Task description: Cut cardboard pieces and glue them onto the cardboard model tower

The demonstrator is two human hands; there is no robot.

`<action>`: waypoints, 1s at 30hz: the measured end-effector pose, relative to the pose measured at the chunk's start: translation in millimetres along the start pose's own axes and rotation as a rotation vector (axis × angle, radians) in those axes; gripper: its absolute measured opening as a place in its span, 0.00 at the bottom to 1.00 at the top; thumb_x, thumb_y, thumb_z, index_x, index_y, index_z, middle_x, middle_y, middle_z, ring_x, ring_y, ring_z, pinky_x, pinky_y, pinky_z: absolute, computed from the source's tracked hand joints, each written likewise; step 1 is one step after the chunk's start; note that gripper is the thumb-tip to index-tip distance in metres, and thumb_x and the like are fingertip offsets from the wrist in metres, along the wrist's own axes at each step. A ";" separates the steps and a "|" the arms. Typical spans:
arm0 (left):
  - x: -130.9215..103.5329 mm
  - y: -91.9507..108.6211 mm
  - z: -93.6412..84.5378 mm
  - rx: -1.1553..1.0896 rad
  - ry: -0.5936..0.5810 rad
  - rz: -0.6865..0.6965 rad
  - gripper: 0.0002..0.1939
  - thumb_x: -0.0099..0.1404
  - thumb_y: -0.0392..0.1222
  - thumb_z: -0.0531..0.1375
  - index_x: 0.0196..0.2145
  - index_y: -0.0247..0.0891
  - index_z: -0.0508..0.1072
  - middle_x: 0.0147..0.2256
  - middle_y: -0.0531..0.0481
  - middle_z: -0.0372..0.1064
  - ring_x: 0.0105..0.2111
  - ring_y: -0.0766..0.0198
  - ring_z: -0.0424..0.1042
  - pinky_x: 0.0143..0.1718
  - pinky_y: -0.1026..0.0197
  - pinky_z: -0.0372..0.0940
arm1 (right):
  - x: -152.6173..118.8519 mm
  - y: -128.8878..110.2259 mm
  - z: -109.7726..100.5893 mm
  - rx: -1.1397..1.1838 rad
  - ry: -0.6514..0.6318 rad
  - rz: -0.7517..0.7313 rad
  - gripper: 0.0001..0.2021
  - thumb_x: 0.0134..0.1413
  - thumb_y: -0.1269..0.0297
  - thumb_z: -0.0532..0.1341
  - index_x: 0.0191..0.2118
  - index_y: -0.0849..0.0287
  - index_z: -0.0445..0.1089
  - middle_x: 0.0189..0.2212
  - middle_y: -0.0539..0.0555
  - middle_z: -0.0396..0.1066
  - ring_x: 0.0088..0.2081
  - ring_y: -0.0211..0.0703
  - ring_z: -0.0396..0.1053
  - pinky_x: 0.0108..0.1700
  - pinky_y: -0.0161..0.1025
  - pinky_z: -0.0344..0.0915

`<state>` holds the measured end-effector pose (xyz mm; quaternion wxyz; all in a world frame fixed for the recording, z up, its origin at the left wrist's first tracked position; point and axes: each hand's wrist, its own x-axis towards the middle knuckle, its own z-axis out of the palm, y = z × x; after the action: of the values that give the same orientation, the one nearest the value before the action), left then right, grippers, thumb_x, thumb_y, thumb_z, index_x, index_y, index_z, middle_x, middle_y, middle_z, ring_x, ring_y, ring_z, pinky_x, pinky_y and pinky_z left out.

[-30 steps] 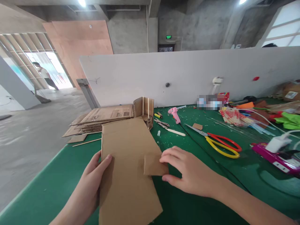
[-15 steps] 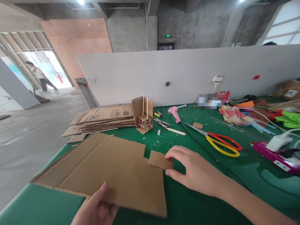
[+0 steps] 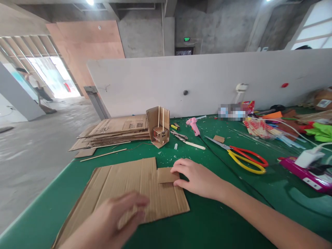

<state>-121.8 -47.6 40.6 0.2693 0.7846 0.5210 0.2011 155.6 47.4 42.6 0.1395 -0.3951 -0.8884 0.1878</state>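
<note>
A large cardboard sheet (image 3: pixel 124 180) with a notched upper right corner lies flat on the green table (image 3: pixel 207 224). Over its lower left part is my left hand (image 3: pixel 116 214), blurred, fingers apart with nothing between them. A small cardboard rectangle (image 3: pixel 166 175) rests at the notch, overlapping the sheet's edge. Its right end is pinched between the thumb and fingers of my right hand (image 3: pixel 195 178).
Behind are stacked cardboard (image 3: pixel 119 126), a cardboard model (image 3: pixel 158 128), pliers (image 3: pixel 178 135) and a pink glue gun (image 3: pixel 193 126). Scissors (image 3: pixel 233 152) and a purple power strip (image 3: pixel 306 173) lie to the right. A person (image 3: pixel 35 84) stands far left.
The big sheet has gone from raised and tilted to flat on the table. My left hand has let go of it. My right hand and the small piece have shifted slightly left.
</note>
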 end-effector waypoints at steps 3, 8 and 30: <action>56.6 -6.1 -16.5 0.281 0.047 0.179 0.15 0.67 0.43 0.52 0.49 0.46 0.71 0.50 0.49 0.71 0.50 0.57 0.70 0.50 0.56 0.66 | 11.7 2.9 6.6 -0.065 -0.019 -0.059 0.10 0.58 0.60 0.59 0.44 0.55 0.71 0.46 0.54 0.70 0.47 0.49 0.67 0.44 0.45 0.65; 107.2 -11.8 -7.6 0.361 -0.087 0.377 0.14 0.63 0.42 0.58 0.47 0.42 0.73 0.49 0.46 0.71 0.51 0.55 0.69 0.51 0.54 0.64 | 17.6 10.2 13.9 -0.010 0.014 -0.089 0.11 0.57 0.62 0.61 0.46 0.55 0.71 0.47 0.54 0.70 0.48 0.49 0.67 0.48 0.45 0.64; 90.6 -8.3 25.6 0.283 0.049 0.308 0.21 0.57 0.38 0.58 0.49 0.39 0.71 0.47 0.45 0.71 0.50 0.54 0.67 0.56 0.49 0.60 | 44.4 80.6 -26.0 -0.631 0.034 0.417 0.12 0.58 0.78 0.50 0.44 0.66 0.67 0.40 0.66 0.71 0.43 0.53 0.70 0.34 0.39 0.61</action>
<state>-78.4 33.4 18.7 0.1098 0.8798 0.4245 0.1835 189.5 136.5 34.4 -0.0153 -0.5942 -0.8005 -0.0771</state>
